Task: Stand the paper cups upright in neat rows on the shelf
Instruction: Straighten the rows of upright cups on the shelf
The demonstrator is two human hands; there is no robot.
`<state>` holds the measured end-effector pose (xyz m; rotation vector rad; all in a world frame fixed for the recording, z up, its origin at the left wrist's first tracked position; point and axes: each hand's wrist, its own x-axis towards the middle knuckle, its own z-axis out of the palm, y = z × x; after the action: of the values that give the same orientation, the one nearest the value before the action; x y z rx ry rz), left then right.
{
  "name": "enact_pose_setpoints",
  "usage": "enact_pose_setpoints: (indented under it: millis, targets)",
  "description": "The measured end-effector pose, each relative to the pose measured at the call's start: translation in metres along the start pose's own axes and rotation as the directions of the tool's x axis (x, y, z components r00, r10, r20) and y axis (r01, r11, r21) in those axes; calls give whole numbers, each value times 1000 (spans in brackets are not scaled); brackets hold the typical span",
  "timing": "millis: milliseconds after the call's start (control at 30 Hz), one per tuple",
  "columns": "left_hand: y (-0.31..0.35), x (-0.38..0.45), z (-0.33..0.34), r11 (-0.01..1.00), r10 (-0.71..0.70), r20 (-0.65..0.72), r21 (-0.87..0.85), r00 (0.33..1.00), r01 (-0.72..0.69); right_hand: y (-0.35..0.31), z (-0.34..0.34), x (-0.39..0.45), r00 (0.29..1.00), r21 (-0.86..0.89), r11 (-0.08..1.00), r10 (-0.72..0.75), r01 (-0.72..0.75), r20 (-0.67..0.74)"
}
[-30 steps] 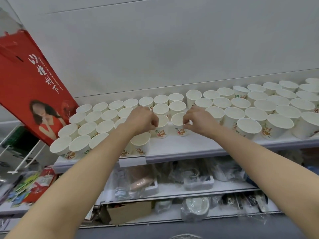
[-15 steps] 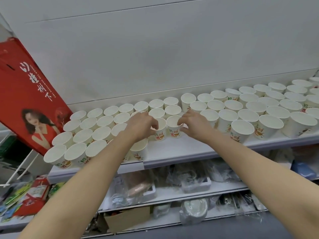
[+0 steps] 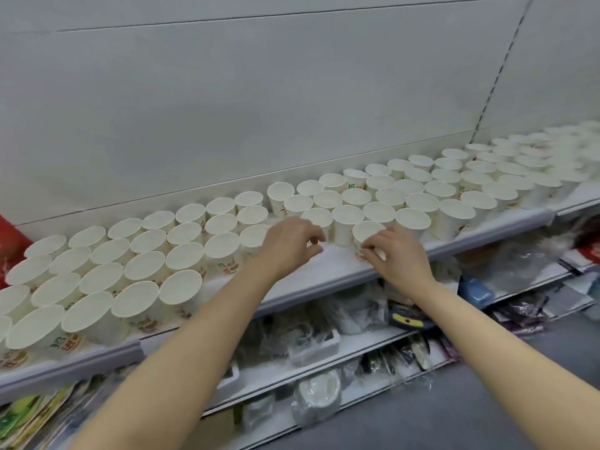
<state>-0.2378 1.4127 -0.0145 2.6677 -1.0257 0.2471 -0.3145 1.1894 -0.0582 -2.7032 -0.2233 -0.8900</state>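
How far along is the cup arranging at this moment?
Mostly done: upright cups stand in rows across the shelf. In hand: the right hand grips a front cup by the edge; the left hand hovers with curled fingers, holding nothing visible. Left: the bare front gap between the hands, and straightening uneven back rows.

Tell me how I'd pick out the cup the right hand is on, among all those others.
Find the long white shelf packed with open paper cups. Near its middle there is a bare strip along the front edge, where two hands reach in. The cup stands alone in that strip, forward of the rows, with the right hand's fingers curled round its printed side.
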Motion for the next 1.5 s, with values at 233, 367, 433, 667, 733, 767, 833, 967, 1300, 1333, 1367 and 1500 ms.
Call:
enact_pose_setpoints:
  millis: [233, 367, 433, 667, 733, 767, 833, 967, 1300, 1333, 1367, 1500]
  targets:
    - [55, 50, 28, 976, 157, 68, 143, 985, -165, 72, -36, -20, 993, -11, 996, 87, -89, -84]
    - [59, 56, 35, 974, 118, 90, 183, 989, -133, 107, -42, -15, 993, -35, 993, 116, -117, -29]
    - [61, 52, 35, 980, 94, 68, 172, 993, -105, 118, -41, -8, 991, -36, 991, 130, -129, 23]
    - [55, 11, 15, 997, -34, -92, 65, 995, 40, 127, -29, 16, 996, -112, 993, 55, -47, 67]
    - [47, -6, 6, 990, -121, -100, 55, 988, 127, 131, -24, 18, 998, -101, 995, 29, -24, 51]
    - [41, -15, 1, 984, -163, -98, 51, 982, 169, 131, -22, 18, 999, -88, 996, 24, -21, 42]
    - [30, -35, -8, 966, -246, -88, 61, 965, 252, 129, -20, 16, 1000, -38, 999, 12, -11, 18]
    - [2, -73, -32, 917, -381, -108, 79, 918, 390, 112, -26, 2, 999, 133, 990, -42, 44, -18]
    - [-41, -118, -48, 839, -518, -54, 160, 853, 520, -33, 15, 22, 941, 448, 860, -321, 244, 105]
    - [-43, -120, -47, 839, -514, -65, 173, 856, 517, -47, 21, 27, 934, 438, 860, -340, 263, 107]
    - [-45, -120, -45, 839, -505, -78, 189, 860, 510, -59, 26, 33, 931, 421, 866, -347, 269, 118]
    - [-48, -118, -38, 842, -465, -101, 255, 880, 475, -90, 41, 51, 910, 351, 903, -342, 249, 234]
